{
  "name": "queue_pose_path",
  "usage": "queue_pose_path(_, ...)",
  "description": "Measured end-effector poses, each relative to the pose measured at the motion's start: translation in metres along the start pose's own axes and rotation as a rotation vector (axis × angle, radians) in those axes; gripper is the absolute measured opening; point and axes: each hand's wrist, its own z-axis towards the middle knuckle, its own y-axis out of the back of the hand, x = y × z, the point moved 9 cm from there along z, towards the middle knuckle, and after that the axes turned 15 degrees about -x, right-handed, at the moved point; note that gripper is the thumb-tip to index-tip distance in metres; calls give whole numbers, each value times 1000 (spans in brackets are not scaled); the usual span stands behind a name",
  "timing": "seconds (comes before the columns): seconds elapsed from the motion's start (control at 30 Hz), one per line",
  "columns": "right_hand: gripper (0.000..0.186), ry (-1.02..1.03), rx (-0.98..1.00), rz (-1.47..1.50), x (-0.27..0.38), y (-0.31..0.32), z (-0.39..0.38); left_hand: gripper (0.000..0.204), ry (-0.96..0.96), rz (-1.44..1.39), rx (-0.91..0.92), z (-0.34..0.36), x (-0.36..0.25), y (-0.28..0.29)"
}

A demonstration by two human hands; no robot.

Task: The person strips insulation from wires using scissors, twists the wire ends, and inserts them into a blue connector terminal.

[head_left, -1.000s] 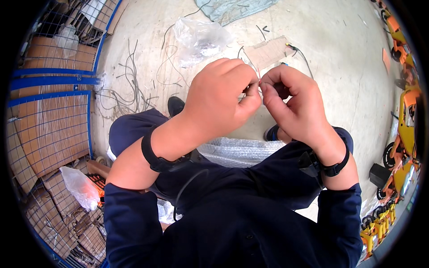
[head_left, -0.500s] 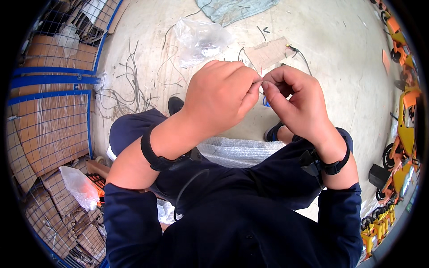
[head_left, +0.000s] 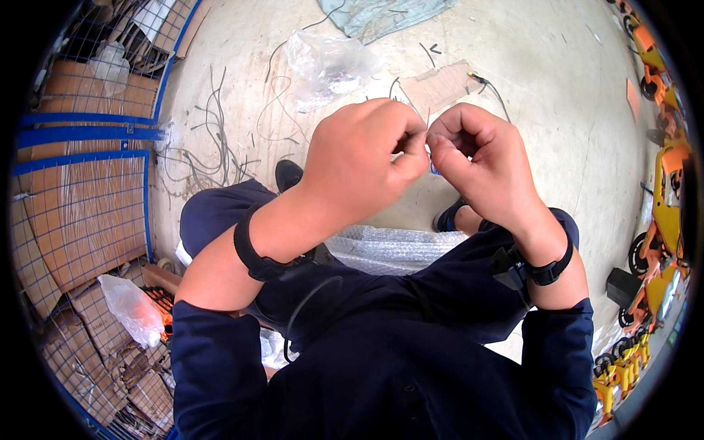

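Observation:
My left hand (head_left: 367,150) and my right hand (head_left: 484,161) meet fingertip to fingertip above the floor, in front of my knees. Both are closed in a pinch, thumb against bent forefinger. A thin red wire (head_left: 429,115) sticks up from between the fingertips; the rest of it is hidden by the fingers. Something blue shows just under the right hand's thumb, too covered to name. Each wrist wears a black strap.
Loose grey cables (head_left: 220,139) lie on the floor at left, near a clear plastic bag (head_left: 330,62). Ahead are a cardboard piece (head_left: 433,88) and a grey-green cloth (head_left: 381,18). A blue mesh cage (head_left: 88,132) holds cardboard at left. Yellow-orange wheeled items (head_left: 669,176) line the right.
My left hand's fingers have shifted slightly and curl more openly around the pinch. More of the red wire shows above the fingertips. The right hand has barely moved.

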Motion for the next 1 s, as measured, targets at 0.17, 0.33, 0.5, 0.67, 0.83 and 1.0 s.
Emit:
queue_pose_path(0.17, 7, 82, -33, 15, 8, 4, -1, 7, 374, -199, 74, -1, 21, -4)
queue_pose_path(0.33, 9, 65, -31, 32, 7, 3, -1, 7, 410, -223, 77, -2, 24, -3)
queue_pose_path(0.5, 8, -70, -70, 165, 2, 1, -2, 8, 376, -188, 64, -1, 22, -1)
queue_pose_path(0.67, 6, -100, -142, 306, 1, 2, -4, 9, 389, -252, 32, -1, 20, 0)
queue_pose_path(0.83, 5, 73, -215, 210, 13, 7, -2, 11, 446, -310, 26, -3, 22, -1)
queue_pose_path(1.0, 4, 122, -227, 178, 14, 7, -2, 10, 409, -237, 41, -3, 21, 0)
